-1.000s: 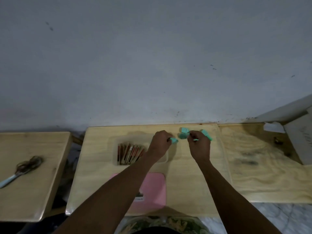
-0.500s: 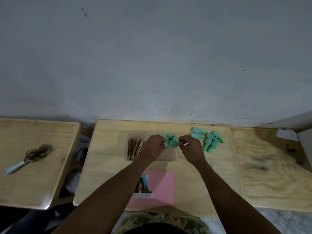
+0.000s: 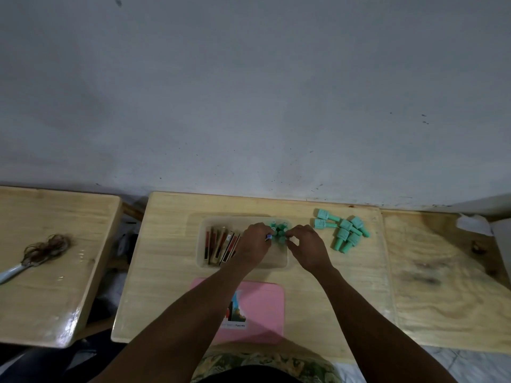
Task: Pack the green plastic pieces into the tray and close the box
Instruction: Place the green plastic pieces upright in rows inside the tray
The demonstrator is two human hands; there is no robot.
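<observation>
Your left hand (image 3: 253, 240) & right hand (image 3: 305, 244) meet over the clear tray (image 3: 201, 252), fingers curled on green pieces (image 3: 278, 230) at its far right corner, grip prob. pinched, half hidden. Loose pile (image 3: 345, 230) lies right of tray; pink lid (image 3: 265, 313) partly under your arm.

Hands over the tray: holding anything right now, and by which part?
Both the left hand and right hand pinch at the green pieces standing in the tray, fingertips at their tops. Exact grip is too small to tell.

tray: clear plastic tray (image 3: 282, 262) left half blocked by upright brown cards (image 3: 219, 246) | right: loose green plastic pieces (image 3: 344, 230) | near: pink lid (image 3: 265, 313)
</observation>
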